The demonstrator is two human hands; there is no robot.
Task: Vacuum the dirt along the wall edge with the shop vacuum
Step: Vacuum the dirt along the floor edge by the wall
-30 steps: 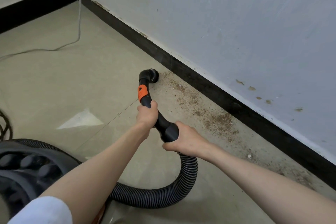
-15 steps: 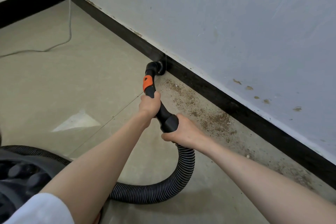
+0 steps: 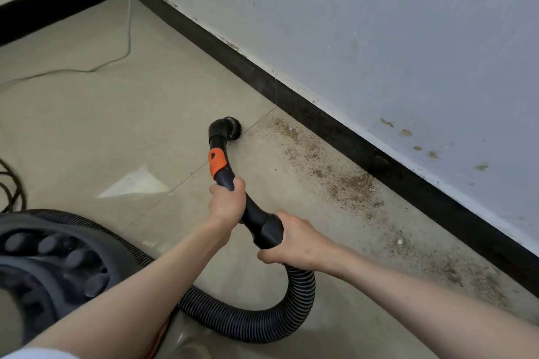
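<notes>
The left hand (image 3: 226, 203) grips the black wand (image 3: 233, 181) just below its orange collar (image 3: 216, 162), fingers curled round it. The right hand (image 3: 294, 242) holds the wand's thick cuff (image 3: 267, 230) where the ribbed hose (image 3: 280, 326) joins, fingers wrapped under it and thumb on top. The wand curves up and away from the hands to a round brush head (image 3: 226, 130), which rests on the floor (image 3: 116, 131) at a tile seam, near the black baseboard (image 3: 335, 122) but apart from it.

The dirt (image 3: 341, 181) lies as a brown speckled band on the floor along the foot of the baseboard, starting just right of the brush head and running toward the floor's lower right edge. A few pale crumbs sit in it.

From the cuff the hose loops down, bends left under the forearms and runs to the vacuum (image 3: 49, 265), whose dark, blurred body fills the lower left corner. A thin grey cord (image 3: 128, 26) hangs down the wall (image 3: 379, 38) near the far corner and trails left across the floor. Dark cable coils (image 3: 11, 183) show at the left edge. The wall carries several brown spots at right.
</notes>
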